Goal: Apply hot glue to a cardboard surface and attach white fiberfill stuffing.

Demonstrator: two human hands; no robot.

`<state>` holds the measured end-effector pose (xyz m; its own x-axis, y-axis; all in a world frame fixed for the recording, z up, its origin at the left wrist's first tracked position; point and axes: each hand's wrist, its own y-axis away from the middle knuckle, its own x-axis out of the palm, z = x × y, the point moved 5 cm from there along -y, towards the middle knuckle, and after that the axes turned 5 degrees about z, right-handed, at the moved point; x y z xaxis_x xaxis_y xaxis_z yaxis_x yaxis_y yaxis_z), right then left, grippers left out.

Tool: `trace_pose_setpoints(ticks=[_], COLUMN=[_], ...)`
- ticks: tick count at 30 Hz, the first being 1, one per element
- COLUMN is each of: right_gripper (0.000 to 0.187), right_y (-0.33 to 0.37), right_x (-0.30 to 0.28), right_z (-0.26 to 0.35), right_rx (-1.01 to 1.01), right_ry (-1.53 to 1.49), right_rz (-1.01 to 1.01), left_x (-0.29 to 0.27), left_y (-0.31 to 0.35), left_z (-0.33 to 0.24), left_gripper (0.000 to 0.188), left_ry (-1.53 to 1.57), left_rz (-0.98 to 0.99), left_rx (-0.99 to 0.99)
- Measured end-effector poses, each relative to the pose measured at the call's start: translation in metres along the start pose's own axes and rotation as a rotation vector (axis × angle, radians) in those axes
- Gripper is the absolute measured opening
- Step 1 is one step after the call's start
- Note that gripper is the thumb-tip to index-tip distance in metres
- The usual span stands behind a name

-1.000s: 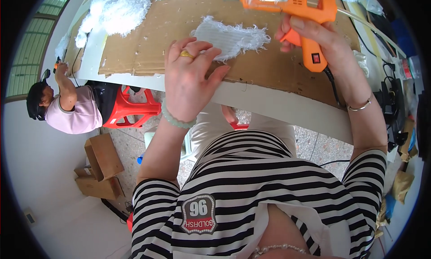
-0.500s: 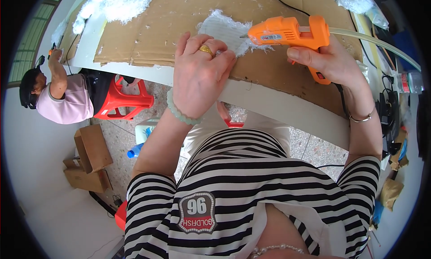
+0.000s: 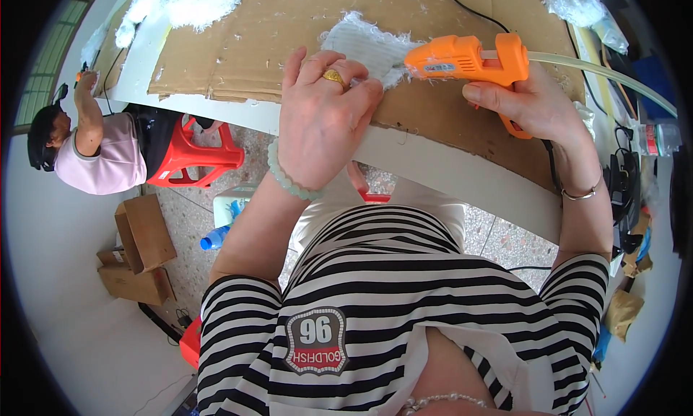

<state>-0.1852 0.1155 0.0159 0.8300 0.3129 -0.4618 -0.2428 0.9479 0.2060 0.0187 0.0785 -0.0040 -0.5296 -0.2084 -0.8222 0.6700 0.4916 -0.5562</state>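
Observation:
My right hand (image 3: 530, 106) is wrapped round the handle of an orange hot glue gun (image 3: 462, 58). A long translucent glue stick (image 3: 606, 71) runs out of the gun's back. The nozzle points left, at the frayed right edge of a small white piece of fluffy fabric (image 3: 364, 42) lying on brown cardboard. My left hand (image 3: 321, 120) has its fingers bent and closed at the near edge of this fabric, thumb beside the index finger. The fingertips and the pinched edge are partly hidden behind the hand.
White fluffy material (image 3: 191, 5) lies at the far left of the cardboard (image 3: 289, 26). A clear plastic bag (image 3: 577, 5) sits at the far right, near a black cable (image 3: 469, 12). To the left, another person (image 3: 101, 149) works seated on a red stool (image 3: 206, 156). Open cartons (image 3: 144, 235) stand on the floor.
The glue gun has shifted slightly right and toward me, its nozzle now lower along the fabric's edge. My left hand stays at the fabric, with its thumb moved slightly.

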Motion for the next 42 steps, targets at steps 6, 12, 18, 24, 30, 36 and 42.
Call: trace_pose_setpoints(ticks=[6,12,18,24,30,36,42], right_gripper=[0.029,0.028,0.028,0.028,0.031,0.033,0.033], right_y=[-0.001,-0.001,-0.002,0.0,-0.001,-0.001,-0.003], right_x=[0.001,0.0,0.003,0.005,0.008,0.01,0.012], right_z=[-0.003,-0.003,-0.006,-0.003,0.0,0.001,-0.001], right_rx=[0.028,-0.023,0.038,0.055,0.055,0.069,0.042], right_ry=[0.02,0.025,0.083,0.116,0.115,0.083,0.141], right_rz=[-0.006,-0.054,0.012,0.0,0.011,0.034,0.031], left_x=[-0.001,0.0,-0.002,-0.004,-0.004,-0.004,-0.014], left_y=[0.0,0.0,0.0,-0.001,-0.002,-0.003,-0.004], left_z=[0.0,0.0,-0.001,0.012,0.018,0.019,0.032], left_gripper=[0.012,0.013,0.014,0.018,0.021,0.023,0.024], left_ry=[0.002,0.008,0.018,0.267,0.417,0.427,0.37], left_rz=[0.008,0.016,0.014,-0.025,-0.026,-0.011,-0.059], left_rx=[-0.008,-0.007,-0.014,-0.085,-0.132,-0.121,-0.139])
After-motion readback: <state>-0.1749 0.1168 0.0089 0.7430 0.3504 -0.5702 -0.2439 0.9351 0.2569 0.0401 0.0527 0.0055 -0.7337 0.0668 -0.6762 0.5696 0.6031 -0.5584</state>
